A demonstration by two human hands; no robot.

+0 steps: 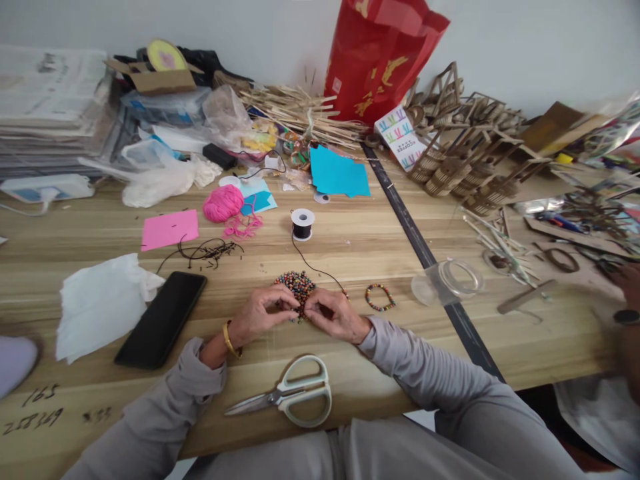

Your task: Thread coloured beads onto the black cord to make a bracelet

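Note:
Both hands meet over a small pile of multicoloured beads (296, 283) on the table. My left hand (263, 312), with a gold bracelet at the wrist, has thumb and forefinger closed at the pile's edge; whatever lies between them is too small to make out. My right hand (336, 316) is pinched close beside it. Black cord (316, 268) runs from a white spool (303, 225) to the back of my right hand, where a few beads sit on it; its end is hidden in the fingers. A beaded bracelet (380, 297) lies to the right.
Scissors (295, 393) lie in front of me. A black phone (163, 320), white tissue (100, 303) and cut cord pieces (213, 250) are on the left. A clear round container (445, 283) stands right. Another person's hand (627, 283) shows at the right edge.

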